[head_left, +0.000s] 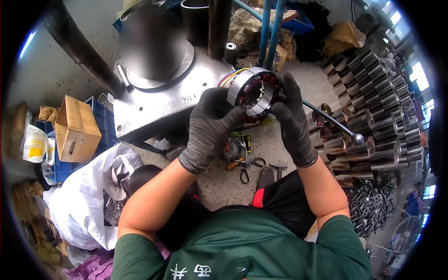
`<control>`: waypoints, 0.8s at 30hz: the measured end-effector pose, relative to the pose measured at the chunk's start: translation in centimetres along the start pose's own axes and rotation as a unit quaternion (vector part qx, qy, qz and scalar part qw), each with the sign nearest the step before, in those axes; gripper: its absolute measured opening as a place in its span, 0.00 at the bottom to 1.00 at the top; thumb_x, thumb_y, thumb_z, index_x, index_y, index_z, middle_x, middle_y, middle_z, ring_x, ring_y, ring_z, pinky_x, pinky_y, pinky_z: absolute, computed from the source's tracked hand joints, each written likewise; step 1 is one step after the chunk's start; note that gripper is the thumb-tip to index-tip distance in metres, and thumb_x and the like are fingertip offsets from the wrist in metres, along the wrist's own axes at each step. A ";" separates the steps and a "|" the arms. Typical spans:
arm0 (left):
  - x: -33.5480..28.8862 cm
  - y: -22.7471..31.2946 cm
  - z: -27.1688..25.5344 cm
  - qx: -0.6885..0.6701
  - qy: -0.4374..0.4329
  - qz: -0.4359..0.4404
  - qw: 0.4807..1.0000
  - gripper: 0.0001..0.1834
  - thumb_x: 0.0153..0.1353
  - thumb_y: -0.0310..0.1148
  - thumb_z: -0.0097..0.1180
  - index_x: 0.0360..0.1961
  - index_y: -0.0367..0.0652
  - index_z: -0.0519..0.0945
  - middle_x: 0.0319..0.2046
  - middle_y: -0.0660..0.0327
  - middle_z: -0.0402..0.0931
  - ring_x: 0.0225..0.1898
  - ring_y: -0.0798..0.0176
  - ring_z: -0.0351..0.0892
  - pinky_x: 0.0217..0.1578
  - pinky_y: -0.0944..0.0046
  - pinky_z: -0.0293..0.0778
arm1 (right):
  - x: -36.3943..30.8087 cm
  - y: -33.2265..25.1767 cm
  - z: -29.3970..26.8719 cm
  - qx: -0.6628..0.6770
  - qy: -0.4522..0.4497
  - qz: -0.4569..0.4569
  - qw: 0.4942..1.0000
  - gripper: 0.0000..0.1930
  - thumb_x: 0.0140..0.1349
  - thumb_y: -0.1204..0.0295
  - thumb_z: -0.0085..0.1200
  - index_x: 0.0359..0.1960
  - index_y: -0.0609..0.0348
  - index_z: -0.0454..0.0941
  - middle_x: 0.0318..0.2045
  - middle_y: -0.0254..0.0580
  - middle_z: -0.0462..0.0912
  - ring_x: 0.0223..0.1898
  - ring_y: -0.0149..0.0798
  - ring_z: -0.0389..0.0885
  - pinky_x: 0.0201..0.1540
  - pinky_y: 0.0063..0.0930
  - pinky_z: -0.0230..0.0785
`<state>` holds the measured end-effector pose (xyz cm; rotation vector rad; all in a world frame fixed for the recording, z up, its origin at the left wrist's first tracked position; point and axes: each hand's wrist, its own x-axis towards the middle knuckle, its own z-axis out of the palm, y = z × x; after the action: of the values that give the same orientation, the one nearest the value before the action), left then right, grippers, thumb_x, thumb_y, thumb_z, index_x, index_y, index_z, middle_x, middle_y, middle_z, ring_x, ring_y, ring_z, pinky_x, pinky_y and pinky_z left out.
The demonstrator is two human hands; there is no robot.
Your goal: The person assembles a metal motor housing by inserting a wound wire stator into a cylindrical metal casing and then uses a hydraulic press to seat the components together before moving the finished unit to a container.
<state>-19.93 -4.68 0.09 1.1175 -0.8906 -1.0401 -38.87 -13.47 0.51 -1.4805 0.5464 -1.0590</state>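
Observation:
A motor stator point(239, 87), a steel ring with red-tinged windings round its inside, is held up between my two gloved hands. Its open bore tilts toward the right. My left hand point(209, 127) is wrapped against its left side, thumb along the lower rim. On the opposite side my right hand point(294, 123) grips it, thumb low and fingers pointing up. Yellow, red and blue lead wires point(231, 77) come out at its upper left. Just ahead and to the left lies a thick metal machine table point(156, 111) bearing a round plate point(185, 65).
A ball-ended lever point(336, 122) juts out right of my right hand. Stacked shiny metal cylinders point(373, 119) fill the right, above a heap of small metal parts point(371, 205). Scissors point(244, 175) and a hammer point(279, 166) lie on the floor. Left are a wooden box point(77, 133) and white sack point(81, 205).

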 end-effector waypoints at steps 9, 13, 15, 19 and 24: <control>-1.1 0.4 -0.6 0.105 -0.125 0.281 0.946 0.17 0.70 0.29 0.60 0.57 0.34 0.77 0.51 0.51 0.77 0.49 0.59 0.79 0.53 0.61 0.76 | -0.5 0.4 1.1 0.239 -0.003 0.200 0.950 0.45 0.65 0.31 0.42 0.71 0.54 0.67 0.61 0.50 0.78 0.62 0.49 0.78 0.65 0.48 0.72; -1.0 -0.2 -0.7 0.051 0.023 0.293 0.954 0.07 0.70 0.22 0.58 0.47 0.36 0.79 0.44 0.57 0.78 0.45 0.65 0.79 0.49 0.66 0.75 | -0.3 0.3 0.1 0.407 -0.069 0.252 0.875 0.50 0.62 0.26 0.41 0.72 0.57 0.65 0.65 0.56 0.74 0.64 0.55 0.76 0.66 0.53 0.70; -0.6 -0.6 -1.0 0.055 0.076 0.309 0.946 0.10 0.67 0.19 0.60 0.48 0.38 0.78 0.45 0.60 0.76 0.46 0.67 0.79 0.50 0.66 0.76 | -0.5 0.3 0.3 0.448 0.026 0.279 0.849 0.50 0.62 0.26 0.43 0.72 0.56 0.65 0.65 0.57 0.74 0.65 0.56 0.75 0.68 0.52 0.69; 0.2 -0.2 0.2 -0.008 0.024 0.270 0.963 0.22 0.61 0.14 0.64 0.55 0.39 0.76 0.51 0.61 0.73 0.49 0.68 0.79 0.51 0.66 0.79 | -0.7 0.1 0.9 0.438 0.065 0.267 0.856 0.45 0.64 0.31 0.47 0.70 0.56 0.69 0.65 0.51 0.76 0.65 0.50 0.76 0.70 0.49 0.67; 1.3 -0.8 0.6 0.199 -0.028 0.314 0.928 0.27 0.57 0.16 0.66 0.59 0.43 0.80 0.54 0.51 0.74 0.55 0.52 0.81 0.54 0.59 0.82 | -1.2 -0.4 1.2 0.417 0.015 0.261 0.870 0.35 0.70 0.39 0.45 0.66 0.54 0.73 0.60 0.45 0.80 0.61 0.44 0.79 0.66 0.44 0.72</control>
<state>-20.26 -6.16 -0.51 1.0210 -1.4328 -0.3647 -38.53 -11.74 0.63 -0.5017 0.3922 -0.7287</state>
